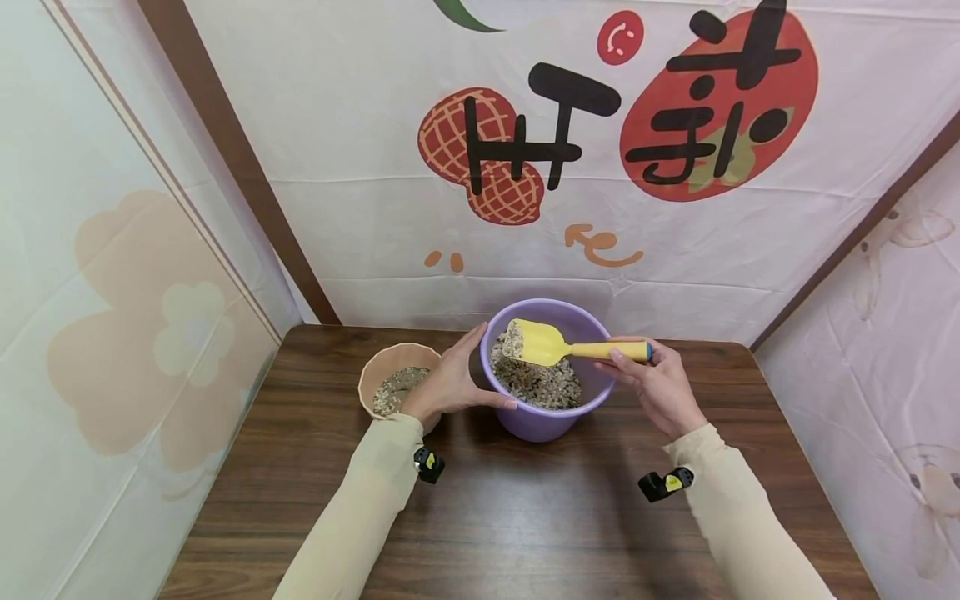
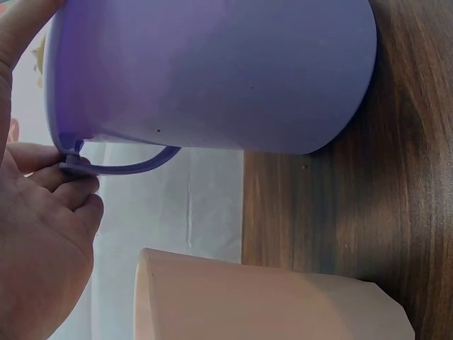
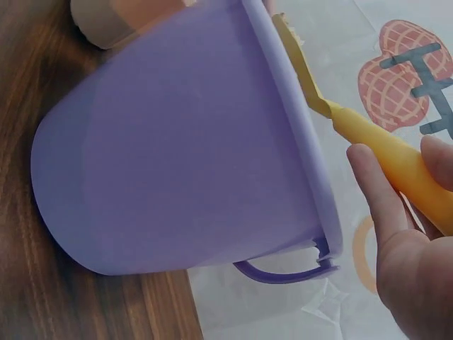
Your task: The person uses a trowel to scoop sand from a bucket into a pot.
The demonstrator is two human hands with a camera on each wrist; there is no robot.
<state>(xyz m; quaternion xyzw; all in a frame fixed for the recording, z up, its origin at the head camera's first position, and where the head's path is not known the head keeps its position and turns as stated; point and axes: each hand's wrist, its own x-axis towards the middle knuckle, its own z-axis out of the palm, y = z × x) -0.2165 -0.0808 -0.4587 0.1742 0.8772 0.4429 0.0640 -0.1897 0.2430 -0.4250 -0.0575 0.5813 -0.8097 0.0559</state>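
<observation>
A purple bucket (image 1: 536, 425) stands on the table with a speckled, gravel-like material (image 1: 551, 385) inside. My left hand (image 1: 453, 379) grips its left rim, thumb along the near side and the other fingers by the handle (image 2: 134, 168) joint. In my right hand (image 1: 662, 387) is the handle of a yellow toy shovel (image 1: 543, 343), held level over the bucket opening. Some of the speckled material lies on the tip of its blade. To the left, partly behind my left wrist, stands a peach-coloured pot (image 1: 371, 377) with similar material in it.
The dark wooden table (image 1: 517, 517) meets a white printed cloth (image 1: 375, 225) just behind the bucket. Further cloth panels hang at the left and right. A small black camera sits on each wrist.
</observation>
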